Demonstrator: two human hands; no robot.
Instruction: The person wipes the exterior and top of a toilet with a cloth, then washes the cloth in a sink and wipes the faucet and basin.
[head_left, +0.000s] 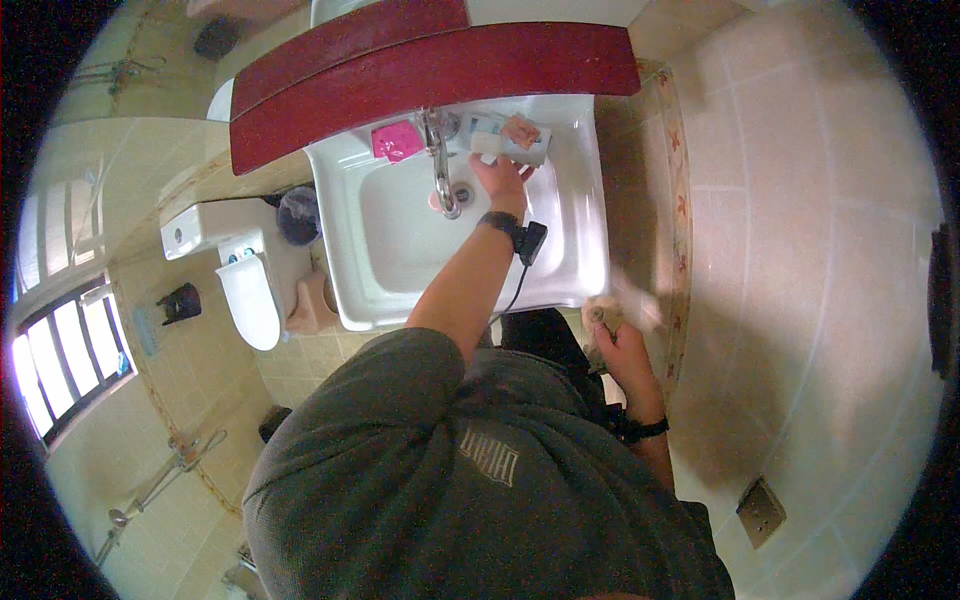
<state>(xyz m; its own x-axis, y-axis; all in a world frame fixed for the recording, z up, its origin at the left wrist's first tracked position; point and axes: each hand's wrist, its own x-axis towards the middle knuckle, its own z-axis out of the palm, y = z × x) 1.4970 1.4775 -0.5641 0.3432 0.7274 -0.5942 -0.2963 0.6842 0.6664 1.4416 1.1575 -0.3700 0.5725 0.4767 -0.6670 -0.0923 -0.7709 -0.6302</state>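
Observation:
My left hand (pixel 499 184) reaches over the white sink (pixel 587 230) to a pale box (pixel 530 149) on its back right ledge. The thumb lies at the box's near edge and the fingers curl by its lower side, partly hidden. On top of the box is a crumpled orange-pink thing (pixel 520 131). Below and beside the sink's front right corner, my right hand (pixel 627 356) is closed on a beige, cloth-like thing (pixel 598 314) with a dark round spot; its exact kind is unclear.
A chrome faucet (pixel 441 170) rises left of my left hand, above the drain (pixel 462 194). A pink packet (pixel 397 141) lies on the back left ledge. Dark red shelving (pixel 430 68) overhangs the sink's back. Left stand a toilet (pixel 250 300) and a lined bin (pixel 299 215); a tiled wall (pixel 800 250) borders the right.

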